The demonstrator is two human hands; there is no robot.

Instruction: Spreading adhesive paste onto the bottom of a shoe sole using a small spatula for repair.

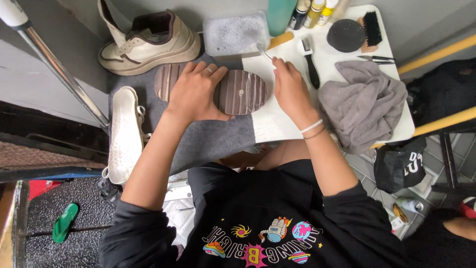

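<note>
- One white surface [290,124] carries our work, with a dark grey mat [218,139] laid over its left part; everything below sits on or beside these.
- One grey towel [364,106] lies bunched on the right side of the surface, well right of both hands.
- Three shoes in all, counted: one cream shoe [148,44] standing upright at the far left, one pale shoe [124,134] lying at the mat's left edge, and one overturned shoe [238,92] with its brown ribbed sole facing up.
- That overturned shoe lies across in front of us, its long axis running left to right; our left hand [196,92] rests flat on its middle, fingers spread wide, pressing it down.
- One clear tub of soapy water [235,34] stands just beyond the sole, near the right hand.
- Our right hand [290,89] sits just beside the sole's right end, closed narrowly on a small thin brush [264,52] whose tip points up toward the tub; this hand is the nearer one to the tub.
- Two other brushes: one black-handled brush [311,64] just right of the right hand, one wooden brush [369,30] farther off.
- One dark round lid [345,34], one pair of scissors [377,59], several bottles [312,12] along the far edge.
</note>
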